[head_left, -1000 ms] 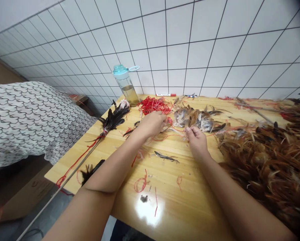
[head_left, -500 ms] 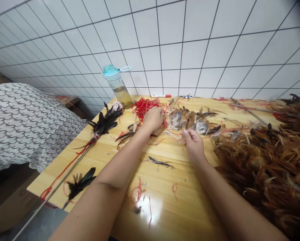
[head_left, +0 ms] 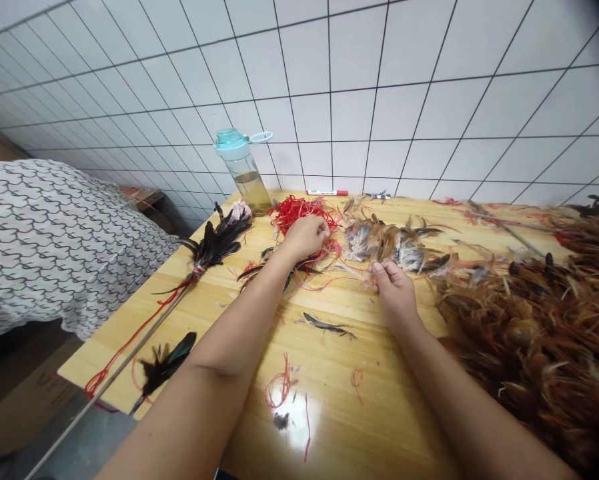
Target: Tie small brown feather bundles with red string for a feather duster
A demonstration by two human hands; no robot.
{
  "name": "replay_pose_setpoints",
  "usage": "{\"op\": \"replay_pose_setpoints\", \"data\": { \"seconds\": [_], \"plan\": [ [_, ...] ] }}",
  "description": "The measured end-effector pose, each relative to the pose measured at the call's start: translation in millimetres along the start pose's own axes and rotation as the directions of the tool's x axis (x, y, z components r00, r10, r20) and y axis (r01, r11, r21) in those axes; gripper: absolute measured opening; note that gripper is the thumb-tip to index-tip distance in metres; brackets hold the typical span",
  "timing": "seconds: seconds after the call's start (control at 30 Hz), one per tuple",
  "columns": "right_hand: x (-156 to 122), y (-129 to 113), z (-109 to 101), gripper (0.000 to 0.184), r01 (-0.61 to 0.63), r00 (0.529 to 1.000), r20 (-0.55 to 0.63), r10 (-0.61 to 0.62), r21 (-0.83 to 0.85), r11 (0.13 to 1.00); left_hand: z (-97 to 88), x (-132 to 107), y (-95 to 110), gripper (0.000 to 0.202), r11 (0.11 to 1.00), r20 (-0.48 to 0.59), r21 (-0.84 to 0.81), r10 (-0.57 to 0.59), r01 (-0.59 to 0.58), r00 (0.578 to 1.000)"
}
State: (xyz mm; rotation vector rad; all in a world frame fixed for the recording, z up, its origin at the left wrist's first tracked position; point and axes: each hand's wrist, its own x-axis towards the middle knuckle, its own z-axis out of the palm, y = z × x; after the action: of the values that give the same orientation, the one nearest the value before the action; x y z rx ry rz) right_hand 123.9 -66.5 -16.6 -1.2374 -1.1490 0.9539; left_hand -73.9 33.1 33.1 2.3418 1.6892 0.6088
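The red string pile (head_left: 295, 211) lies just beyond the curled left hand (head_left: 305, 238), grip unclear; the right hand (head_left: 395, 287) pinches red thread (head_left: 355, 268).

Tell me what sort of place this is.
Probably a small craft workshop: a wooden table bears a tangle of red string and a big heap of brown feathers, and black feathers are fixed to a long stick.

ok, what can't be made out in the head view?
Head view, all:
Left hand: whether it grips anything, hidden by its own fingers.
Stick: lower end, cut off by bottom edge.
Brown feather pile: full extent, cut off by right edge.
Red-and-white marker: lettering, too small.
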Motion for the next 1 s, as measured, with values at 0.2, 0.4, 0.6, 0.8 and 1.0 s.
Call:
{"op": "replay_pose_setpoints", "data": {
  "seconds": [0.2,0.4,0.6,0.8,1.0],
  "plan": [
    [0,0,0,0.038,-0.009,1.000,0.012,0.009,0.009,1.000,-20.2,-6,10,0.014,0.994,0.265,0.105,-0.006,-0.023,0.964],
    [0,2,1,0.039,0.019,1.000,0.015,-0.019,-0.028,0.999,-20.6,-10,24,0.019,0.980,0.499,0.185,-0.026,-0.077,0.866],
    [0,3,1,0.038,0.020,0.999,0.030,-0.019,-0.029,0.999,-12.1,-11,29,0.013,0.968,0.475,0.215,0.014,-0.131,0.880],
    [0,5,0,0.036,0.032,0.999,0.035,-0.031,-0.028,0.999,-41.5,-12,18,0.010,0.972,0.294,-0.235,0.073,-0.002,0.953],
    [1,7,1,0.034,0.038,0.999,0.032,-0.037,-0.026,0.999,-29.5,-14,29,0.017,0.712,0.391,-0.685,0.179,0.156,0.903]
  ]
}}
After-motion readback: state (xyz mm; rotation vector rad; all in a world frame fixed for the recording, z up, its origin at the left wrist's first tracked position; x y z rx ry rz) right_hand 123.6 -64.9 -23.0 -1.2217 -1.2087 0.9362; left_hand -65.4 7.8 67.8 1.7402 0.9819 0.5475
